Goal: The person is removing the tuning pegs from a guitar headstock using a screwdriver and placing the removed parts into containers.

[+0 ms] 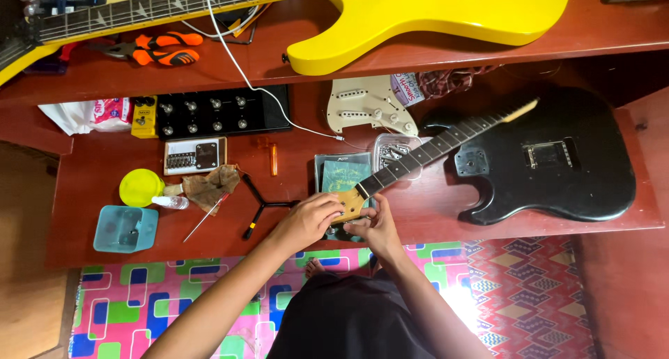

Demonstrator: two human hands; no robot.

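A detached guitar neck (432,152) with a dark fretboard runs diagonally from its pale headstock (350,203) near me up to the black guitar body (557,157). My left hand (308,221) grips the headstock from the left, fingers on its edge. My right hand (376,228) holds the headstock from below and right. Under the headstock lies a greenish booklet (346,172) in a dark tray.
A yellow guitar (418,14) lies on the upper shelf beside orange-handled pliers (164,49). On the red table sit a white pickguard (366,104), black pedal board (216,111), bridge plate (195,155), three-way wrench (261,205), yellow lid (141,187), blue container (125,228), small screwdriver (207,216).
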